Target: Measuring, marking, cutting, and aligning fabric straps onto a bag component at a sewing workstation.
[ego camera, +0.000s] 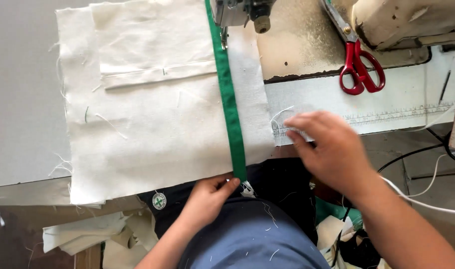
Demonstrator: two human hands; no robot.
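A cream fabric panel (152, 124) lies flat on the sewing table, with a green strip (231, 107) running down it from the machine's presser foot (224, 36) to the near edge. My left hand (207, 197) pinches the strip's lower end at the table edge. My right hand (327, 147) hovers palm down, fingers loosely apart, over the table's right side beside the fabric edge, holding nothing visible. A smaller cream piece (155, 42) lies on top of the panel at the back.
Red-handled scissors (359, 67) lie on the worn machine bed (307, 45) at the back right. A printed ruler strip (392, 117) runs along the table front. Fabric scraps (100, 234) sit below the table at left. Cables (427, 199) hang at right.
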